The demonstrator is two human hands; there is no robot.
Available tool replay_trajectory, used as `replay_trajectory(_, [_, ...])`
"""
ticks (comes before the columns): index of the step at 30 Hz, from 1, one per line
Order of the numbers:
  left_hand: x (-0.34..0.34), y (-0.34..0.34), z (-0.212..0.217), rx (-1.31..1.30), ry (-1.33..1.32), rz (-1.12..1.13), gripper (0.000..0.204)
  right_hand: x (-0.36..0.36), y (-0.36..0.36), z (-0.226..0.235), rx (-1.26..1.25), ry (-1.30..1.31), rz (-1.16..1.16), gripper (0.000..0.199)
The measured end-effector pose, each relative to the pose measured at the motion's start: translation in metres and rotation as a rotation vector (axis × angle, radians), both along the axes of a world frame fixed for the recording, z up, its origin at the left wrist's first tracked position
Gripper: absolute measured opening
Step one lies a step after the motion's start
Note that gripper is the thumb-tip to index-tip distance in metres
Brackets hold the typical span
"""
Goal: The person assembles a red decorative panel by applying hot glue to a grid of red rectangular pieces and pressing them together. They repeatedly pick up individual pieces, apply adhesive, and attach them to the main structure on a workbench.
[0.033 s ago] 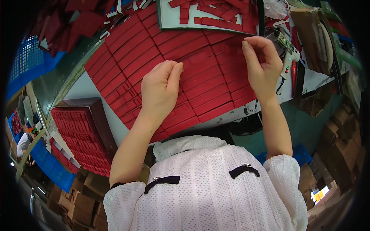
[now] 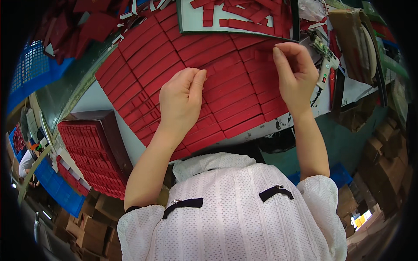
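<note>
Rows of red fabric-like blocks (image 2: 235, 104) lie packed side by side on the white table, with thin dark seams between them. Over their middle, my left hand (image 2: 180, 98) is closed, thumb pressed to the bent forefinger. My right hand (image 2: 298, 76) pinches thumb against forefinger above the far right blocks, just below the tray's edge. A faint, slightly lighter red strip (image 2: 222, 65) shows beside the left fingertips. Against all this red, I cannot make out what either pinch holds.
A dark-edged white tray (image 2: 196, 27) of loose red strips (image 2: 248, 24) stands at the back. To the right is a white power strip (image 2: 324, 74) with cables. A dark box (image 2: 115, 139) of red pieces stands left. Cardboard boxes (image 2: 383, 161) are stacked at right.
</note>
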State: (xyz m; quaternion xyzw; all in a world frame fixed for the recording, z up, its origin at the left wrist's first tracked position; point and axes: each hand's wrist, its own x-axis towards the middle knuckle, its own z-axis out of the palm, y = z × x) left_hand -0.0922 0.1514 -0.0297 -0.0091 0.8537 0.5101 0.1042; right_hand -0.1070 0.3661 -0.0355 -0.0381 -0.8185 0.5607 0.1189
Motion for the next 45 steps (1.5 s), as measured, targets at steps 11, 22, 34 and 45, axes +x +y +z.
replay_trajectory(11, [0.0, 0.004, -0.001, -0.213, 0.111, -0.022, 0.018, -0.008, -0.025, -0.001, 0.39, -0.053, 0.107, 0.022])
replay_trajectory(22, [0.002, 0.001, -0.003, -0.196, 0.294, 0.006, 0.013, -0.012, -0.032, -0.002, 0.619, -0.096, 0.071, 0.033])
replay_trajectory(34, [-0.006, 0.008, 0.002, -0.446, 0.186, -0.008, 0.01, -0.012, -0.032, 0.004, 0.64, -0.079, 0.086, 0.027])
replay_trajectory(45, [-0.018, 0.007, 0.008, -0.784, 0.391, -0.604, 0.062, 0.006, 0.022, 0.004, 0.332, -0.11, -0.013, 0.012])
